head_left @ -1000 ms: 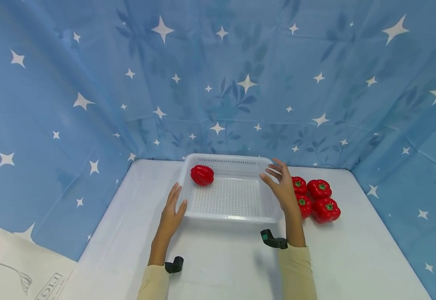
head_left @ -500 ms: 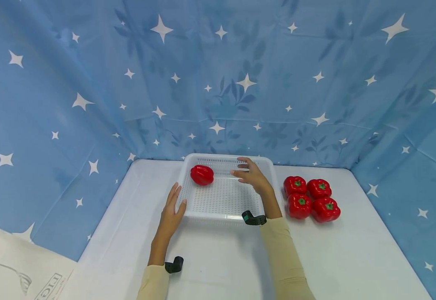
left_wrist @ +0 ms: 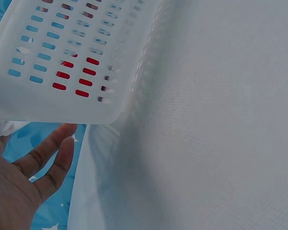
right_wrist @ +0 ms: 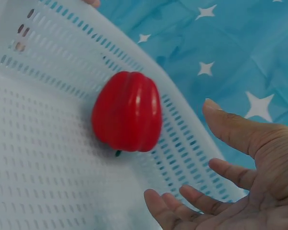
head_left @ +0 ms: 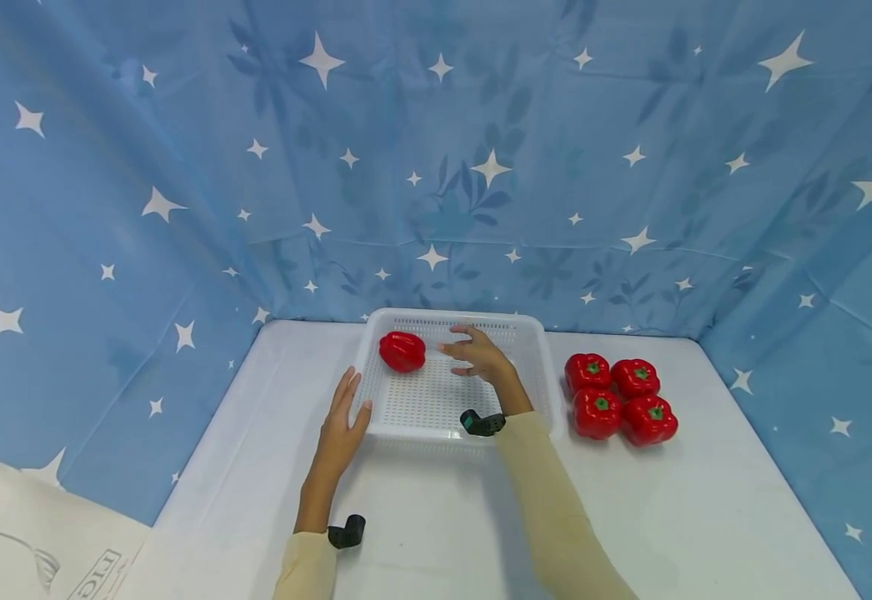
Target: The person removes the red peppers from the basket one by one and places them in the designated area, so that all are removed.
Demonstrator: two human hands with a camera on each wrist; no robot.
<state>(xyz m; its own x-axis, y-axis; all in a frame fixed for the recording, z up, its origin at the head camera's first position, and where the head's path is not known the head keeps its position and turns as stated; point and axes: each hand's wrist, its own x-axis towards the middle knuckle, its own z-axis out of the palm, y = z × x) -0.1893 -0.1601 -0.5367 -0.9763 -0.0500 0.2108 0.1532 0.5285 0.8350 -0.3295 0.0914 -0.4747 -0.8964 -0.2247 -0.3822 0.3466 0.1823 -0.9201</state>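
Observation:
A red bell pepper (head_left: 402, 352) lies on its side in the back left part of a white perforated plastic basket (head_left: 451, 434). My right hand (head_left: 481, 357) hovers over the basket, just right of that pepper, with its fingers spread and nothing in them. In the right wrist view, a gap shows between the right hand (right_wrist: 259, 187) and the pepper (right_wrist: 127, 112). My left hand (head_left: 340, 433) is at the basket's left front corner, fingers extended along the side. The left wrist view has the left hand (left_wrist: 26, 177) beside the basket wall (left_wrist: 53, 103); whether its fingertips touch is hard to tell.
Several more red bell peppers (head_left: 597, 413) stand stem up in a cluster on the white table (head_left: 706, 500), right of the basket. A blue curtain with white stars (head_left: 436, 167) hangs behind and at both sides. A printed sheet (head_left: 31, 533) lies at the lower left.
My right hand has moved left from the basket's right edge to near the pepper inside, uncovering the cluster of peppers. The left hand stays in place.

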